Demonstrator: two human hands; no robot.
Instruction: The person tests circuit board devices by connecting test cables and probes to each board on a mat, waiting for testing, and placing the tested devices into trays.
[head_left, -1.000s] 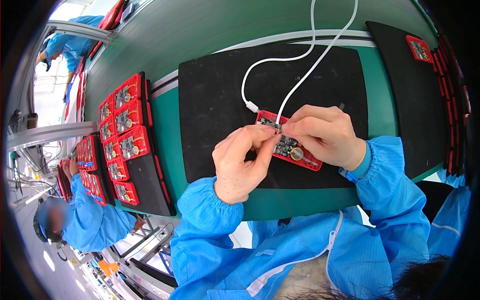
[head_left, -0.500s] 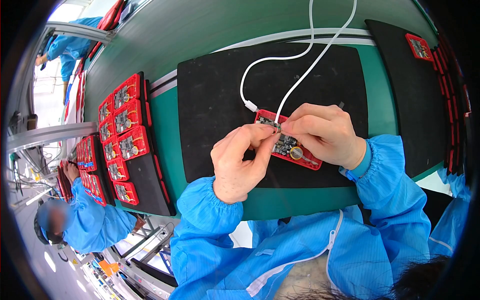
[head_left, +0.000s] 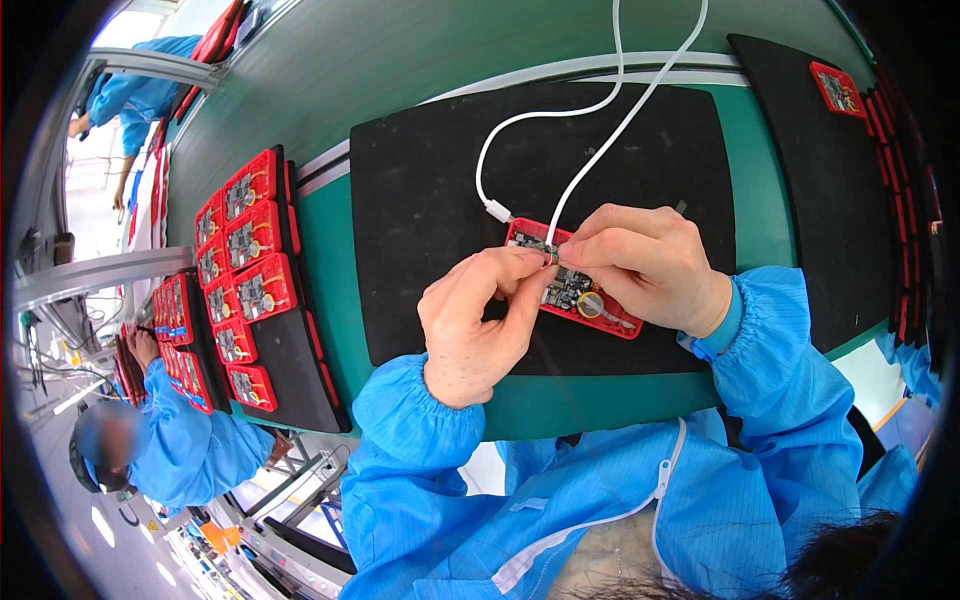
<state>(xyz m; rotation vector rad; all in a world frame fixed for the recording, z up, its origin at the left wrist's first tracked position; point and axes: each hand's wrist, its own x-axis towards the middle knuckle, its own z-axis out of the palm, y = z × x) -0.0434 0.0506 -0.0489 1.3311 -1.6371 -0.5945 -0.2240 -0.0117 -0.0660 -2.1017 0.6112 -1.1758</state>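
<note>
A red case (head_left: 625, 326) with a circuit board (head_left: 568, 290) and a round yellow-rimmed part (head_left: 591, 304) lies tilted on the black mat (head_left: 430, 180). Over its upper left part, my left hand (head_left: 480, 315) pinches from the left and my right hand (head_left: 650, 265) from the right, fingertips nearly touching. Between them is the lower end of a white cable (head_left: 597, 155); the small thing at the fingertips is too hidden to name. A white plug (head_left: 498, 211) meets the case's upper left corner.
Red cases with boards (head_left: 262, 287) stand in rows on a black board at left. Another red case (head_left: 837, 90) lies on the right black board (head_left: 830, 200), beside stacked red cases. A co-worker in blue (head_left: 200, 440) is at lower left, another person (head_left: 145, 90) at upper left.
Both hands keep their pinch and shift very slightly left with the case and cable. At upper left the other person's arm has moved; at the right edge, blue clothing has shifted.
</note>
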